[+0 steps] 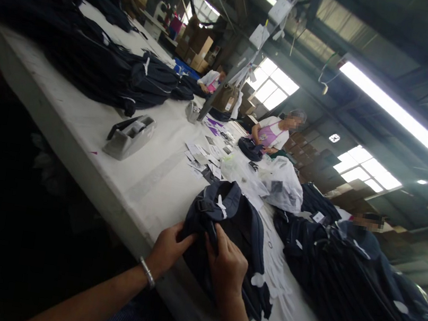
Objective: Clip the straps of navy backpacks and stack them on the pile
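A dark navy backpack lies at the near edge of the white table, its straps facing up and a white tag stuck near the top loop. My left hand, with a bracelet at the wrist, pinches the backpack's left edge between thumb and fingers. On the strap side, my right hand grips a fold of the same backpack, thumb and fingers closed on the dark cloth. The part beneath both hands is hidden.
A grey tape dispenser stands left on the table. Cards and a clear plastic bag lie beyond the backpack. Stacked dark backpacks fill the right, more the left. A person in a pink apron works across the table.
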### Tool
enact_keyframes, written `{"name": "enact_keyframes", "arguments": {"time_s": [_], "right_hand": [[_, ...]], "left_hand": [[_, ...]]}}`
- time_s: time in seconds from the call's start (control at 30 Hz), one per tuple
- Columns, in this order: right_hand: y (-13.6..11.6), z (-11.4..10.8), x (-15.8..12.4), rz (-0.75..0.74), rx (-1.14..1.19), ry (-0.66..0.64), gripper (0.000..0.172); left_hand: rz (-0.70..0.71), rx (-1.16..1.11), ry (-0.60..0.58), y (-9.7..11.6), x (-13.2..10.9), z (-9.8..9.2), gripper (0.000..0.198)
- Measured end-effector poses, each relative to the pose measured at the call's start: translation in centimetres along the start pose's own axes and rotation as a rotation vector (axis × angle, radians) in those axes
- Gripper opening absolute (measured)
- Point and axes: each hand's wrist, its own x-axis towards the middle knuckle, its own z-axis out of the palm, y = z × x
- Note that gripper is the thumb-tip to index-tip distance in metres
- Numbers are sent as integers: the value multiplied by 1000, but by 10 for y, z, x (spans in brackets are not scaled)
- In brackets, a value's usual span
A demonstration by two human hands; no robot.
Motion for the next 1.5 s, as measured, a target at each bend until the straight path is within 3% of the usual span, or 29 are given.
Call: {"name": "enact_keyframes", "arguments": {"time_s": [0.17,0.33,0.43,0.5,0.6,0.77,0.9,1.0,1.2,1.37,1.5], "right_hand": [[-10,5,-3,-3,-1,5,33],[-22,17,-7,12,3,-3,33],[-30,26,-13,42,8,-12,35],[-35,31,-18,43,20,-23,35],[-42,37,-26,38,38,-30,36],[-52,44,-38,26,67,-61,43],[-47,36,-57,19,62,-145,54],[-28,21,-83,76,10,-209,63],[7,7,-140,218,-38,-181,85],[7,0,-150,160,29,-216,81],[-4,-11,-154,108,96,-286,67]], "left_hand": [[-37,88,60,0,4,0,35],[-55,80,160,-19,3,-3,39],[30,172,258,-34,2,-14,65],[147,333,286,-40,3,-25,71],[290,572,191,-40,7,-42,43],[291,605,16,-33,15,-59,20],[268,579,26,-36,15,-69,17],[306,609,44,-38,15,-78,19],[363,744,14,-38,18,-88,20],[413,876,-24,-30,9,-99,20],[576,996,113,5,-8,-90,20]]}}
